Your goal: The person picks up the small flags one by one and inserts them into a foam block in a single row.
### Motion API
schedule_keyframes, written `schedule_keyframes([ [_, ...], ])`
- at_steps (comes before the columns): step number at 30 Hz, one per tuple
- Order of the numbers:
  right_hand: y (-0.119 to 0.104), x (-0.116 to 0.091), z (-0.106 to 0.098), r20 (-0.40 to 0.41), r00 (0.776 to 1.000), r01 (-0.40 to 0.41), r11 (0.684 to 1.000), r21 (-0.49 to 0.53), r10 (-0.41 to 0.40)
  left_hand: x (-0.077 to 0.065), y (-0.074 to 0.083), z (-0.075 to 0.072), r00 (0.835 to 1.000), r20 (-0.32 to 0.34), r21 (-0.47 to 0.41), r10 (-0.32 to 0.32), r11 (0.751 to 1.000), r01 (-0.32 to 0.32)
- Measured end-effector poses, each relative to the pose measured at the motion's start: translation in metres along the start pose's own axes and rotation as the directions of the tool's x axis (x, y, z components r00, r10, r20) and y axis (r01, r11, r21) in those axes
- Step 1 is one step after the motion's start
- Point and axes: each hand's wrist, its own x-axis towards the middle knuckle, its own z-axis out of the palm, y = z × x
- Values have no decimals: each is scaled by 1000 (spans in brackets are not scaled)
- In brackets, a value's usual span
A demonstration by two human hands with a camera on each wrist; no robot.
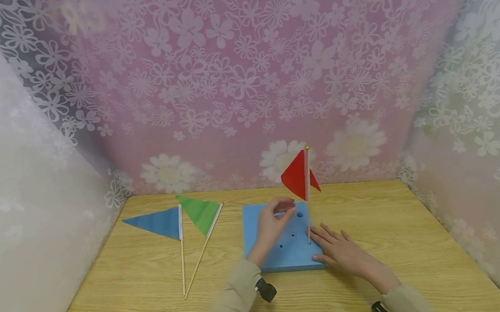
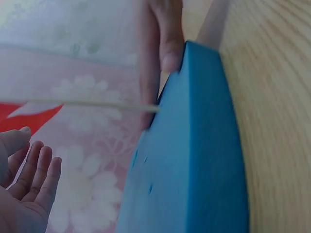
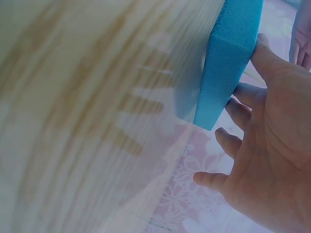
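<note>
A red pennant flag (image 1: 295,178) on a thin wooden stick stands upright in a hole near the right side of a blue foam block (image 1: 286,260). My left hand (image 1: 274,227) hovers over the block, left of the stick, its fingers loosely bent and holding nothing. In the left wrist view the stick (image 2: 112,104) runs straight into the block, apart from the left hand (image 2: 29,194). My right hand (image 1: 345,254) rests along the block's right edge with its fingers spread; the right wrist view shows the fingertips against the foam side.
Left of the block, a blue flag (image 1: 160,224) and a green flag (image 1: 201,213) lie on the wooden table (image 1: 124,296), their stick ends meeting. Several small holes dot the block's top. Flower-patterned cloth (image 1: 243,77) hangs behind and at both sides.
</note>
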Motion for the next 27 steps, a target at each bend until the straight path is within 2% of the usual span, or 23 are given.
schedule_keyframes([
  [8, -1, 0, -2, 22, 1000, -21, 1000, 7, 21, 1, -6, -57, 994, -113, -51, -8, 999, 2],
  [13, -2, 0, -4, 17, 1000, -24, 1000, 3, 24, -3, -16, -99, 985, -172, -97, -23, 995, 6],
  [16, -3, 1, -4, 17, 1000, -18, 1000, 10, 18, -8, -20, -124, 980, -195, -95, -42, 995, 24],
  [22, -2, 1, -3, 13, 1000, -12, 1000, 16, 12, -21, -25, -162, 963, -233, 24, -135, 989, 145],
  [24, -1, 1, -2, 12, 1000, -14, 1000, 15, 13, -25, -29, -171, 957, -229, 80, -177, 977, 199],
  [27, -1, 2, -1, 9, 1000, -14, 1000, 16, 14, -33, -34, -183, 946, -218, 168, -241, 945, 279],
])
